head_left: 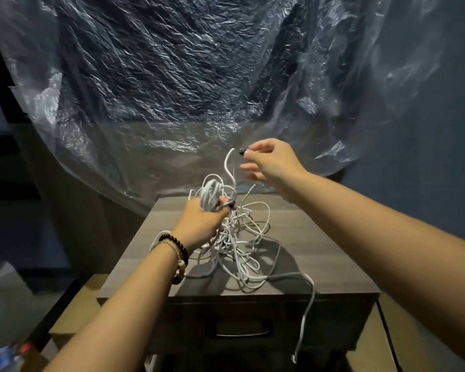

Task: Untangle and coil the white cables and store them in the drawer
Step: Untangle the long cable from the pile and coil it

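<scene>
White cables (pixel 236 237) sit in a messy tangle at the centre of the frame, on top of a grey-brown wooden cabinet (pixel 320 248); one strand droops over the front edge past the shut drawer (pixel 239 328) at the bottom; left hand (pixel 202 221) has its fingers curled round a coiled bundle lifted just above the pile; right hand (pixel 269 162), up and to the right, pinches a dark plug end (pixel 241 151) between thumb and fingertip, other fingers loose; crinkly plastic sheet (pixel 172 76) fills the top.
</scene>
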The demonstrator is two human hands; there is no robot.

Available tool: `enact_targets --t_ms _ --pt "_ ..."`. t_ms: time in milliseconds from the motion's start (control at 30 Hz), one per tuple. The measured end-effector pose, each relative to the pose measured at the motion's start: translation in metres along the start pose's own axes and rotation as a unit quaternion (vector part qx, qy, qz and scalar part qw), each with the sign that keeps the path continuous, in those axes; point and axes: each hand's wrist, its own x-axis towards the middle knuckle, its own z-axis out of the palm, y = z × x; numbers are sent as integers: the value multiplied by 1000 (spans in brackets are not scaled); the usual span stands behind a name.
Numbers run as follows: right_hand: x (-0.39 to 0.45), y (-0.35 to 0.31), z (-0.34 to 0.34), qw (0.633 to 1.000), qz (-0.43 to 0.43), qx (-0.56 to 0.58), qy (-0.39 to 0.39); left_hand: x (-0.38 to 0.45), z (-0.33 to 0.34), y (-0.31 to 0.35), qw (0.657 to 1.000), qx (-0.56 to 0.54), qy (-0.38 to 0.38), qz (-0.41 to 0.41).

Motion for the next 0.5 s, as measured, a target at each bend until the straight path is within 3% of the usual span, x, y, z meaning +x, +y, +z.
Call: enact_targets --t_ms 67,100,200,300,400,500 --pt "-20 26 -13 982 -37 -175 60 2 -5 2 999 -40 29 -3" --pt "-36 40 -17 966 -56 -248 54 3 -7 5 998 -58 40 -1" --pt "-90 84 -15 916 -68 -386 -79 8 -14 14 995 -92 50 2" --pt "-121 119 -14 829 -100 -524 -171 12 -20 24 994 -100 37 11" --pt "-107 124 -23 773 -152 -555 -267 14 -25 32 995 -96 35 23" --pt "-69 104 -37 787 -104 -498 -348 12 -31 37 995 -89 34 31"
